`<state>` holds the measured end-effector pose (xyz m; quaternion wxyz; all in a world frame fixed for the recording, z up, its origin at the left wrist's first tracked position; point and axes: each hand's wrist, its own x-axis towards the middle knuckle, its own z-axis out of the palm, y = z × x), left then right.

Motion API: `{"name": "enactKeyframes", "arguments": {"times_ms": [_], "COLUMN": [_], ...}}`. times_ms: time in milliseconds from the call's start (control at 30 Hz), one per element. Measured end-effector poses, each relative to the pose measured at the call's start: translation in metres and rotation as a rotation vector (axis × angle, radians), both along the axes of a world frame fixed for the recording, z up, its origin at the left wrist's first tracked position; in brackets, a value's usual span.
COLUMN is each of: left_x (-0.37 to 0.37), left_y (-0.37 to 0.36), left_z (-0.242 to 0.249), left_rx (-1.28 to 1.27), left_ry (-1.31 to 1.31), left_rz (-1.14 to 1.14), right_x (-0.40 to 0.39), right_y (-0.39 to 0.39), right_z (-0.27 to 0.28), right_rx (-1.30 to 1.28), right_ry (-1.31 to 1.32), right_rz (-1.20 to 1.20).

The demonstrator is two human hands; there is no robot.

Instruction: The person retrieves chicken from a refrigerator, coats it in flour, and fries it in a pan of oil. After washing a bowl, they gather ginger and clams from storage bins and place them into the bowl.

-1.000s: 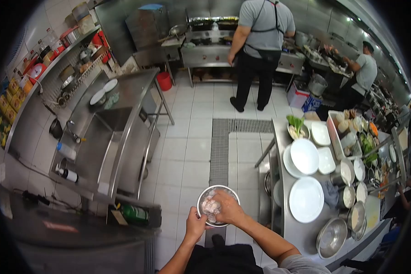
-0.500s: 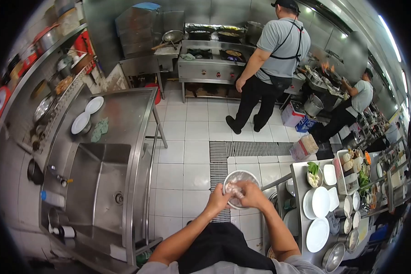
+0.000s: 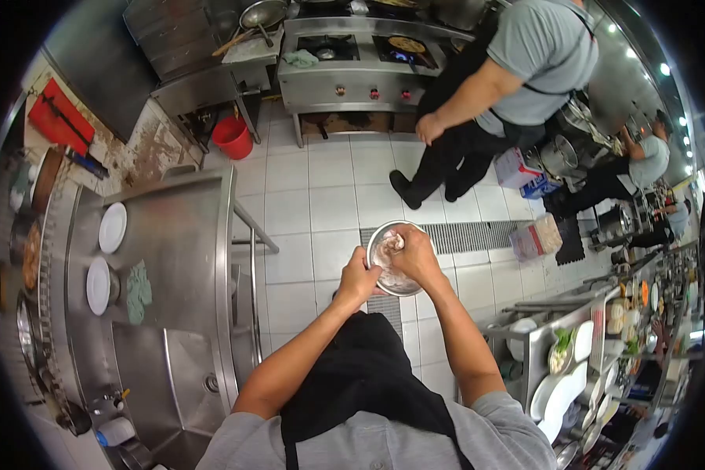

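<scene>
A round metal bowl [image 3: 399, 287] is held out over the tiled floor, in front of my black apron. My left hand [image 3: 359, 277] grips its left rim, thumb over the edge. Inside the bowl, my right hand [image 3: 413, 252] has its fingers closed on a pale, floury-looking food [image 3: 385, 249]. More of the pale stuff coats the bowl's inside. Exactly what the food is cannot be made out.
To the left is a steel sink counter [image 3: 188, 227] with white plates [image 3: 113, 228] and a green cloth [image 3: 139, 292]. A co-worker [image 3: 536, 63] stands ahead by the stove [image 3: 352, 74]. Dish-laden shelving [image 3: 525, 345] is at the right; a red bucket [image 3: 233, 138] sits on the floor.
The view has tilted and shifted forward. My hands and the bowl sit higher in it, the right hand still inside the bowl. The co-worker by the stove appears nearer.
</scene>
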<state>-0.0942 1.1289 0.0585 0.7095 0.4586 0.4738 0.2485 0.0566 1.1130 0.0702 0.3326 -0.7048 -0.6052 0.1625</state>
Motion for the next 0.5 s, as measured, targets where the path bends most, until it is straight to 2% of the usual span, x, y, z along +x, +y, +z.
{"name": "enactKeyframes", "arguments": {"times_ms": [100, 200, 400, 500], "left_x": [-0.001, 0.002, 0.017, 0.03], "left_y": [0.072, 0.169, 0.325, 0.405], "left_z": [0.004, 0.008, -0.007, -0.014], "left_rx": [0.056, 0.057, 0.003, 0.039], "left_ry": [0.023, -0.031, -0.109, -0.122], "left_rz": [0.051, 0.139, 0.21, 0.199], "right_x": [0.003, 0.006, 0.018, 0.032], "right_y": [0.082, 0.187, 0.342, 0.416], "right_z": [0.013, 0.039, 0.045, 0.029], "right_rx": [0.052, 0.226, 0.131, 0.119], "right_ry": [-0.013, -0.049, 0.005, -0.148], "right_rz": [0.031, 0.129, 0.176, 0.197]}}
